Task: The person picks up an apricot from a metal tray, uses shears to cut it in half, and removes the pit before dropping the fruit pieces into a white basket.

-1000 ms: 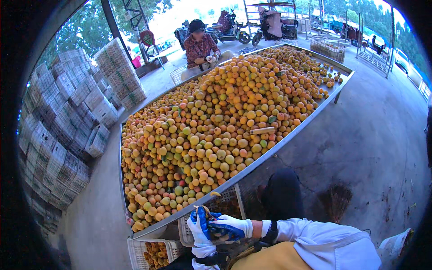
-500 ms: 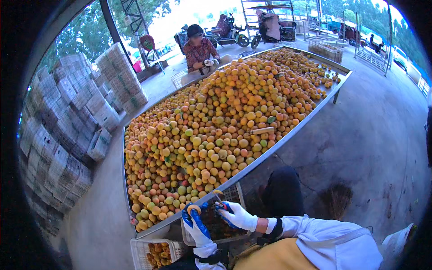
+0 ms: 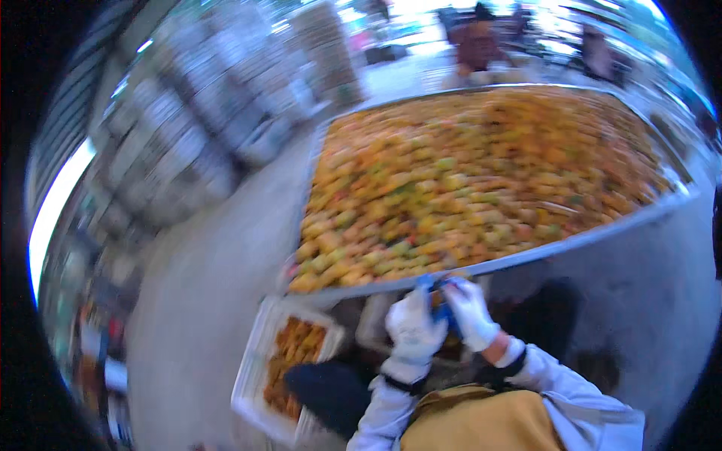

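Motion blurs the view. My left hand (image 3: 416, 323), in a white and blue coated glove, is closed around what looks like an apricot (image 3: 436, 298), partly hidden by the fingers. Against it, my right hand (image 3: 468, 312), in a matching glove, is closed too. The small metal-tipped tool seen in it earlier is hidden or smeared now. Both hands meet at the near edge of a metal-rimmed table (image 3: 376, 286), heaped with orange, yellow and greenish apricots (image 3: 451, 180).
At the lower left a white plastic crate (image 3: 252, 368) holds brownish-orange fruit pieces (image 3: 293, 361), beside my dark-clothed knee (image 3: 329, 391). Stacked pale crates (image 3: 180, 113) stand along the left. Another person (image 3: 477, 45) sits at the table's far side.
The view has swung left, so the table and hands appear further right and the fruit crate shows more fully. My hands have come together; a half second ago they were apart.
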`<state>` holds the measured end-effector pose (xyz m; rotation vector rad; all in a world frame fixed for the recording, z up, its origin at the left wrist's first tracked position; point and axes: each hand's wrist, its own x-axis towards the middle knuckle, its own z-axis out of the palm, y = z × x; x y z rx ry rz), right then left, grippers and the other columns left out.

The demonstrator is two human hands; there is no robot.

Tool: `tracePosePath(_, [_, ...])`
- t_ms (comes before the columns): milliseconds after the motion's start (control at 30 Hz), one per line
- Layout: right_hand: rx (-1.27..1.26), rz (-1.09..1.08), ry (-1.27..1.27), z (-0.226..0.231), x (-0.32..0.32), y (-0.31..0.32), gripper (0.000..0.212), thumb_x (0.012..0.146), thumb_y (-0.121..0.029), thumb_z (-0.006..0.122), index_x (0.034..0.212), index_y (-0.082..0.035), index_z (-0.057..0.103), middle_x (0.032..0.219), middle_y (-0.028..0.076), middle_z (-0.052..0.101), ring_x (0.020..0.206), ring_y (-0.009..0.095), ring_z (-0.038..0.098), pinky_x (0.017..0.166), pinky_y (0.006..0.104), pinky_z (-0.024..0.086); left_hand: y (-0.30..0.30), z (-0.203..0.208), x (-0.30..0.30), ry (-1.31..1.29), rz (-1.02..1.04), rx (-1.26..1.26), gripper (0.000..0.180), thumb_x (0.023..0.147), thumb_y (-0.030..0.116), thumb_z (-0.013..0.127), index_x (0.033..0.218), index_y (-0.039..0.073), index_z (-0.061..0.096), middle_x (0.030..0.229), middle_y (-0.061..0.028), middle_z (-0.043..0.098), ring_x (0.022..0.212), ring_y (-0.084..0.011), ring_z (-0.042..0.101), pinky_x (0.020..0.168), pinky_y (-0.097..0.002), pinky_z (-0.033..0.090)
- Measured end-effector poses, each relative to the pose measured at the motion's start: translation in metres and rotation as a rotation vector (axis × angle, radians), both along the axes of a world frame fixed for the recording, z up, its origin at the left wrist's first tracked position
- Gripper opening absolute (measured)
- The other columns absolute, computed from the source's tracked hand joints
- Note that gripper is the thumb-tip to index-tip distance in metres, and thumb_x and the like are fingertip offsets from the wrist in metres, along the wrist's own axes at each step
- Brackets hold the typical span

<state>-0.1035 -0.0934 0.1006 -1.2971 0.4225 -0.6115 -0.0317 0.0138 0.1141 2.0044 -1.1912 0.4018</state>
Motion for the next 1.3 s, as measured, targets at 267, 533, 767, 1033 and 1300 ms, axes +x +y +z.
tracePosePath(267, [0.237, 0.095, -0.302, -0.024, 0.065, 0.024, 0.029, 0.099, -0.022, 0.055, 0.115, 0.001, 0.063, 0.109, 0.007, 0.065, 0.093, 0.014, 0.062, 0.085, 0.0298, 0.05, 0.044, 0.006, 0.017, 0.082, 0.125, -0.239, 0.061, 0.079, 0.021, 0.065, 0.134, 0.002, 0.046, 0.096, -0.0162, 0.063, 0.082, -0.0373, 0.06, 0.073, -0.0481, 0.046])
tracePosePath(533, [-0.162, 0.143, -0.22, -0.009, 0.131, 0.091, 0.038, 0.098, -0.018, 0.057, 0.129, 0.002, 0.058, 0.124, 0.013, 0.063, 0.104, 0.021, 0.062, 0.091, 0.0332, 0.05, 0.1, -0.023, 0.048, 0.214, 0.287, -0.688, 0.049, 0.096, 0.018, 0.051, 0.14, -0.002, 0.042, 0.104, -0.0238, 0.062, 0.093, -0.0409, 0.059, 0.081, -0.0456, 0.046])
tracePosePath(767, [-0.531, 0.231, -0.268, -0.066, 0.196, 0.093, 0.039, 0.1, -0.018, 0.053, 0.134, 0.001, 0.053, 0.127, 0.011, 0.061, 0.107, 0.022, 0.061, 0.093, 0.0333, 0.049, 0.133, -0.03, 0.067, 0.154, 0.504, -0.904, 0.036, 0.097, 0.017, 0.052, 0.13, 0.002, 0.054, 0.107, -0.0182, 0.065, 0.096, -0.0341, 0.061, 0.083, -0.0411, 0.047])
tracePosePath(1033, [-0.562, 0.418, -0.483, -0.079, 0.221, 0.114, 0.04, 0.098, -0.012, 0.055, 0.135, 0.003, 0.05, 0.131, 0.013, 0.058, 0.114, 0.023, 0.058, 0.097, 0.0354, 0.047, 0.147, -0.044, 0.077, -0.395, 1.002, -0.148, 0.024, 0.089, 0.024, 0.061, 0.109, 0.011, 0.061, 0.097, -0.0118, 0.063, 0.095, -0.0291, 0.058, 0.081, -0.0384, 0.047])
tracePosePath(1300, [-1.038, 0.387, -0.869, -0.056, 0.204, 0.111, 0.053, 0.093, 0.0, 0.058, 0.142, 0.005, 0.038, 0.145, 0.023, 0.044, 0.134, 0.036, 0.043, 0.112, 0.0435, 0.033, 0.148, -0.063, 0.055, -1.125, 1.407, 1.759, 0.026, 0.104, 0.023, 0.044, 0.124, 0.011, 0.056, 0.111, -0.0063, 0.06, 0.106, -0.0135, 0.052, 0.089, -0.0246, 0.044])
